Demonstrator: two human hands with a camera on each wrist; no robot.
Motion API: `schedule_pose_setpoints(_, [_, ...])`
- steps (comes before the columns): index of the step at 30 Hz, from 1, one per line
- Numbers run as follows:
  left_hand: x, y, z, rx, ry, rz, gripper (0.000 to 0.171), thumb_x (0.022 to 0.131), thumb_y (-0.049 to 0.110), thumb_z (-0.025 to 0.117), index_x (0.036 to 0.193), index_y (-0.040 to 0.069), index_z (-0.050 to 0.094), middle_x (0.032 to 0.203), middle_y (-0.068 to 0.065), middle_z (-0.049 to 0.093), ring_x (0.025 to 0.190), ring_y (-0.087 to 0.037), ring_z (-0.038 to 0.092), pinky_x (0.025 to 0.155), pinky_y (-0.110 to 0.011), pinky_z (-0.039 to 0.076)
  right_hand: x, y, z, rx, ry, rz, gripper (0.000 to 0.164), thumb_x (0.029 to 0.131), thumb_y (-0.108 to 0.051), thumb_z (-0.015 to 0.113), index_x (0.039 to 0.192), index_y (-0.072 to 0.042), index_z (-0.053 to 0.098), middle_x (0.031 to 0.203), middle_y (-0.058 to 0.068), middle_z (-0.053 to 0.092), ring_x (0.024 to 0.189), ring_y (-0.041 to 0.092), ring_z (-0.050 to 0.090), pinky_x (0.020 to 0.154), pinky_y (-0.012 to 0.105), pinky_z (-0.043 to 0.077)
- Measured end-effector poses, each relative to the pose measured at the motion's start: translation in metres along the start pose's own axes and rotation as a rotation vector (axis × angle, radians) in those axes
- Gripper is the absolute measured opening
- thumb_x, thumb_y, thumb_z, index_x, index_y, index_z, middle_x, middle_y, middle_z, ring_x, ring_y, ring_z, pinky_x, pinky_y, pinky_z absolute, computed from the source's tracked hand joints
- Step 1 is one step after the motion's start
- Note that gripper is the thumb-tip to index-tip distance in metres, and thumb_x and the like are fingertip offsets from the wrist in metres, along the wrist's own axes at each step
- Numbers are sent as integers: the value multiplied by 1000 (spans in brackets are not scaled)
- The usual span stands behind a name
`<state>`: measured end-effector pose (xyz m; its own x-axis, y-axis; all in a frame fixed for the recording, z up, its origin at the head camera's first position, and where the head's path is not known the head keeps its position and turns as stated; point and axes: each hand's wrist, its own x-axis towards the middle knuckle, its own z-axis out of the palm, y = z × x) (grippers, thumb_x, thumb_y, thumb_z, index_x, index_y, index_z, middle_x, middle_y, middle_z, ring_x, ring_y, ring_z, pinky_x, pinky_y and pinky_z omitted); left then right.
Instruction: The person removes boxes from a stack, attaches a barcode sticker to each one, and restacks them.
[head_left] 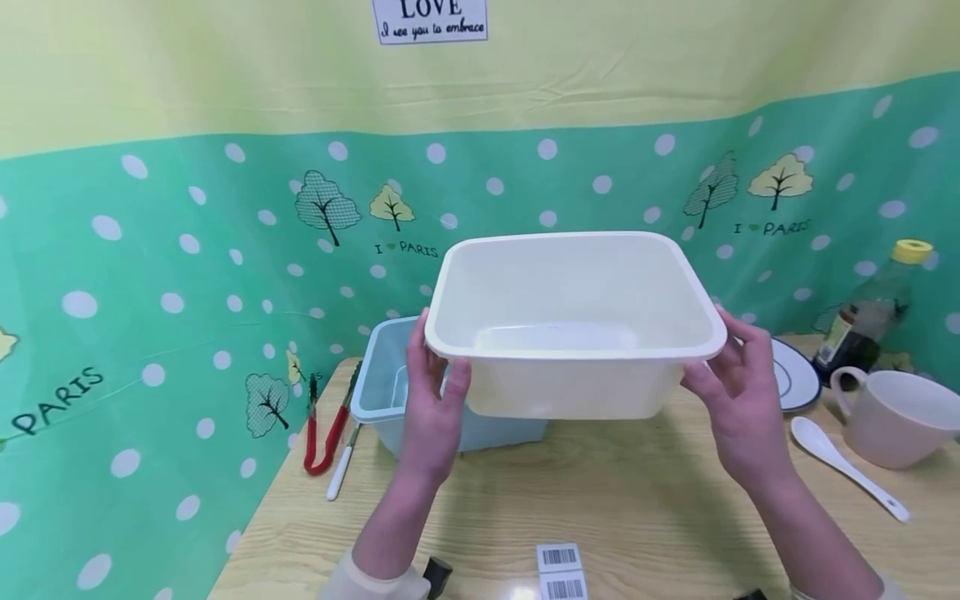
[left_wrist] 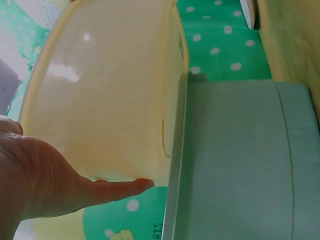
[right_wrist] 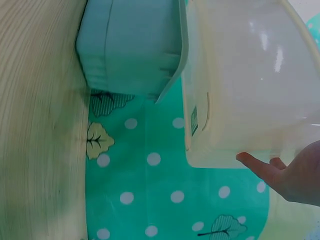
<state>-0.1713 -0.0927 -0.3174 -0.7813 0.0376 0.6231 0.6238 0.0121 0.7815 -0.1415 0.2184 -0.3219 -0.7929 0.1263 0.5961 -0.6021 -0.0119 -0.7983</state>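
Note:
A white, rectangular plastic bin (head_left: 562, 387) is held up over the table between both hands, its open top facing up and tipped toward me. My left hand (head_left: 435, 400) grips its left end, thumb at the near corner below the rim. At the right end, my right hand (head_left: 742, 392) holds it the same way. The inside shows nothing in it. Behind and to the left, a light blue bin (head_left: 502, 432) stands on the table, partly hidden by the white bin and left hand. Both wrist views show the white bin's underside (left_wrist: 110, 90) and the blue bin (right_wrist: 140, 45) close by.
Red-handled tongs (head_left: 330, 442) and a white-handled utensil (head_left: 341, 475) lie left of the blue bin. On the right are a plate (head_left: 795, 379), a sauce bottle (head_left: 862, 317), a white mug (head_left: 900, 417) and a white spoon (head_left: 847, 467). Barcode labels (head_left: 561, 571) lie at the near edge.

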Motion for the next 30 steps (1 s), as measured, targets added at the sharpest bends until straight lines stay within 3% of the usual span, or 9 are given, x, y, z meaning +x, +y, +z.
schedule_pose_setpoints(11, [0,-1,25,-20,-29,-45,68,104,33,56,160,36,17,158,2,37,141,-27,37,102,-58,45,-9,-6,-22,-4,60,10,58,100,5,53,151,-14,34,156,6,43,133,14,49,85,19,54])
schedule_pose_setpoints(14, [0,-1,32,-29,-33,-43,68,104,34,56,160,35,19,156,2,40,139,-24,40,100,-57,46,-12,-6,-30,28,66,-14,58,100,7,51,151,-12,33,155,7,45,130,14,52,83,19,55])
schedule_pose_setpoints(21, [0,-1,47,-43,-46,-41,67,103,37,57,159,33,21,155,-5,42,138,-35,40,98,-55,48,-16,-6,-46,99,59,-81,59,99,12,47,151,-9,31,153,10,45,128,18,54,82,21,56])
schedule_pose_setpoints(30, [-1,0,68,-104,-62,-60,67,102,33,60,158,35,23,155,0,43,138,-27,41,98,-51,49,-22,-10,-57,141,130,-94,58,98,14,44,151,-6,31,149,19,47,113,21,60,74,23,57])
